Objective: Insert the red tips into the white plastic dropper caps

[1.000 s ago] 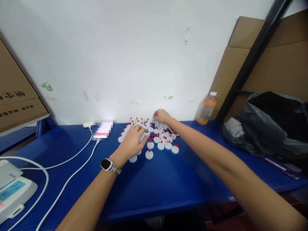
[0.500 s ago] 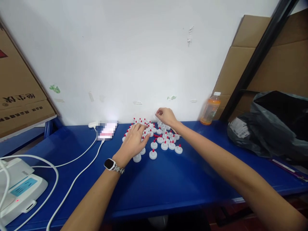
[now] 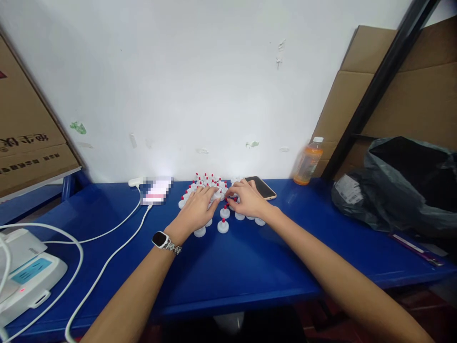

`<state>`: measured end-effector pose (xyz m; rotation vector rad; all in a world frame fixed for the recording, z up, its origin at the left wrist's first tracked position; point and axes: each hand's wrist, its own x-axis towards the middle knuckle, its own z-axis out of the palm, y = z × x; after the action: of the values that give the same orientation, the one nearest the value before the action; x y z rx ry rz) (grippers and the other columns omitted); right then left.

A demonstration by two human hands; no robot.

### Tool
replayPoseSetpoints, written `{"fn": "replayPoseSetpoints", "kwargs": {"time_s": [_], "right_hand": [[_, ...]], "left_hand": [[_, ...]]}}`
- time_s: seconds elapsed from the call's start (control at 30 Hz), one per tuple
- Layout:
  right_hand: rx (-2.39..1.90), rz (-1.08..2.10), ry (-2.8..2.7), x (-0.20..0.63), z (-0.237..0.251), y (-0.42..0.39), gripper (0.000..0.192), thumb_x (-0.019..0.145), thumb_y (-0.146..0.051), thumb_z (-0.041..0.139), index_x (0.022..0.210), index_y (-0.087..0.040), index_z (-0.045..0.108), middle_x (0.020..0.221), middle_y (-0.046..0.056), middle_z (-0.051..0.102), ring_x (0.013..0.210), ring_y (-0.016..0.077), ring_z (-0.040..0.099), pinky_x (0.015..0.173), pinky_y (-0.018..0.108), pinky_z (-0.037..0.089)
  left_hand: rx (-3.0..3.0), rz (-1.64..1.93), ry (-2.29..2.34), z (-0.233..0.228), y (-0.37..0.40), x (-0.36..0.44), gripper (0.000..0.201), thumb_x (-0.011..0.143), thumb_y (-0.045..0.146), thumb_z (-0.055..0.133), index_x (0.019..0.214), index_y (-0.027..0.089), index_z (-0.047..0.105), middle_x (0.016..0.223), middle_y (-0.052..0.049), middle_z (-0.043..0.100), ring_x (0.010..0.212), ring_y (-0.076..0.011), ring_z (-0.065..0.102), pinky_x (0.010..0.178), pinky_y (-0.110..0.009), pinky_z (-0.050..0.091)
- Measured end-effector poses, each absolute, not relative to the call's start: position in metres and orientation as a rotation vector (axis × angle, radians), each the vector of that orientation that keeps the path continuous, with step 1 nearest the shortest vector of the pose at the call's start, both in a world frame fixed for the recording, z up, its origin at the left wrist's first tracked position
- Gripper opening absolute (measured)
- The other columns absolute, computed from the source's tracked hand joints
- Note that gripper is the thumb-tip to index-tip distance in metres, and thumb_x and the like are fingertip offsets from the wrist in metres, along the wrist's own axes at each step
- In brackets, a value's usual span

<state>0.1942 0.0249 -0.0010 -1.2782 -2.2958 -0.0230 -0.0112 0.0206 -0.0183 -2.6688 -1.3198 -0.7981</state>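
Observation:
Several white round caps with red tips stand crowded on the blue table, one of them a white cap near me. My left hand, wearing a watch on the wrist, is closed at the left of the group, with a white cap between its fingers and thumb. Facing it, my right hand reaches over the right part of the group, thumb and fingertips pinched close to the left fingers. Whatever the pinch holds is too small to make out. Small red pieces lie beneath it, partly hidden.
A dark-screened phone lies behind my right hand, and a lit phone with a white cable sits at left. A power strip, an orange drink bottle, a black plastic bag and cardboard boxes surround the table.
My right hand has come down and toward me from near the wall to beside my left hand, uncovering the dark phone. My left hand stays in nearly the same place.

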Motion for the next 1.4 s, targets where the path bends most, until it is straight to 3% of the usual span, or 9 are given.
{"fn": "replayPoseSetpoints", "kwargs": {"time_s": [0.17, 0.4, 0.57, 0.7, 1.0, 1.4], "right_hand": [[-1.45, -0.273, -2.525, 0.188, -0.004, 0.029, 0.021, 0.085, -0.03, 0.06, 0.096, -0.019, 0.074, 0.1, 0.013, 0.066, 0.104, 0.0309, 0.049, 0.092, 0.046, 0.029], [-1.431, -0.234, -2.464, 0.184, -0.011, 0.038, 0.016, 0.088, -0.022, 0.055, 0.086, -0.017, 0.071, 0.095, 0.012, 0.07, 0.103, 0.0303, 0.053, 0.092, 0.046, 0.03], [-1.174, 0.394, -1.956, 0.187, -0.01, 0.04, 0.013, 0.089, -0.027, 0.056, 0.089, -0.018, 0.064, 0.084, 0.005, 0.073, 0.082, 0.0196, 0.064, 0.08, 0.034, 0.044], [-0.944, 0.737, -1.564, 0.181, -0.012, 0.039, 0.025, 0.086, -0.039, 0.062, 0.096, -0.017, 0.066, 0.079, 0.005, 0.073, 0.072, 0.0178, 0.066, 0.068, 0.03, 0.048], [-0.985, 0.577, -1.365, 0.159, -0.015, 0.023, 0.023, 0.081, -0.04, 0.067, 0.076, -0.018, 0.066, 0.074, 0.004, 0.071, 0.068, 0.0167, 0.063, 0.066, 0.028, 0.048], [-1.02, 0.51, -1.344, 0.156, -0.016, 0.016, 0.031, 0.082, -0.046, 0.067, 0.073, -0.017, 0.064, 0.071, 0.001, 0.065, 0.059, 0.0127, 0.049, 0.06, 0.028, 0.04]], "left_hand": [[-2.668, -0.764, -1.307, -0.017, 0.021, -0.011, 0.035, 0.101, 0.036, 0.038, 0.125, 0.016, 0.055, 0.118, -0.011, 0.063, 0.108, -0.0284, 0.053, 0.094, -0.046, 0.045], [-2.665, -0.75, -1.31, -0.018, 0.021, -0.01, 0.035, 0.101, 0.037, 0.039, 0.123, 0.016, 0.056, 0.115, -0.011, 0.063, 0.106, -0.0286, 0.053, 0.092, -0.046, 0.045], [-2.669, -0.761, -1.299, -0.017, 0.021, -0.011, 0.036, 0.102, 0.038, 0.037, 0.123, 0.015, 0.055, 0.116, -0.011, 0.063, 0.105, -0.0282, 0.053, 0.091, -0.046, 0.045], [-2.676, -0.759, -1.287, -0.016, 0.019, -0.008, 0.036, 0.102, 0.041, 0.037, 0.119, 0.017, 0.057, 0.114, -0.01, 0.063, 0.104, -0.0279, 0.054, 0.09, -0.046, 0.045], [-2.653, -0.728, -1.291, -0.012, 0.01, -0.001, 0.033, 0.103, 0.038, 0.036, 0.119, 0.016, 0.054, 0.115, -0.011, 0.062, 0.105, -0.0274, 0.053, 0.09, -0.044, 0.046], [-2.642, -0.805, -1.201, -0.015, 0.009, 0.003, 0.03, 0.104, 0.034, 0.032, 0.119, 0.016, 0.052, 0.11, -0.01, 0.058, 0.104, -0.0257, 0.051, 0.094, -0.044, 0.045]]}}
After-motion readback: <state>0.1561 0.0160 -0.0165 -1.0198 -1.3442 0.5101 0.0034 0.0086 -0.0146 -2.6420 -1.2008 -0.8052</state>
